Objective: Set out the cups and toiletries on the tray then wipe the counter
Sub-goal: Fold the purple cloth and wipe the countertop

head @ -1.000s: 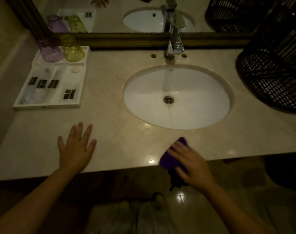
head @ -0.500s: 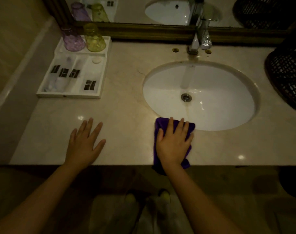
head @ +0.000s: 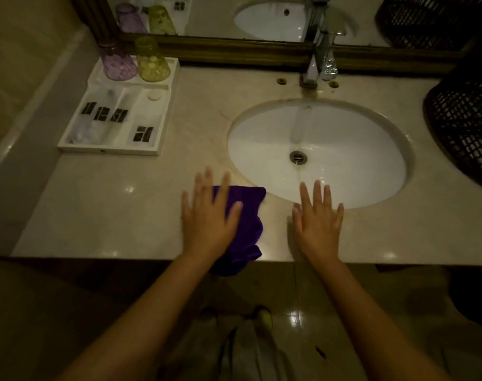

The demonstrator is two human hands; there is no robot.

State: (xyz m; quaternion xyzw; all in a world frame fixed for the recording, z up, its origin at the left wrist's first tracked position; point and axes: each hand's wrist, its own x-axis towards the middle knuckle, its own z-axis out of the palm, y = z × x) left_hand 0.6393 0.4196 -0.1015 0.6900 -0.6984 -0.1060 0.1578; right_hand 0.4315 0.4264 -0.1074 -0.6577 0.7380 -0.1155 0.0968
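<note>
One purple cloth [head: 244,226] lies under the flat, spread left hand [head: 209,218] at the counter [head: 110,215] front edge, partly hanging over; the right hand [head: 318,220] rests spread and empty beside it. Setting out looks finished, wiping is in progress. Far left of the hands, one tray [head: 108,148] holds two cups, purple cup [head: 117,61] and green cup [head: 152,61], plus several toiletries I cannot count.

— What's at lower centre?
— The left hand [head: 211,215] lies flat, fingers spread, on a purple cloth [head: 244,229] draping over the counter [head: 110,215] edge; the right hand [head: 318,220] lies flat by the sink [head: 344,149] rim.
— Upper left?
— A white tray [head: 154,141] holding an inverted purple cup [head: 117,60], a green cup [head: 152,60] and toiletries [head: 105,114].
</note>
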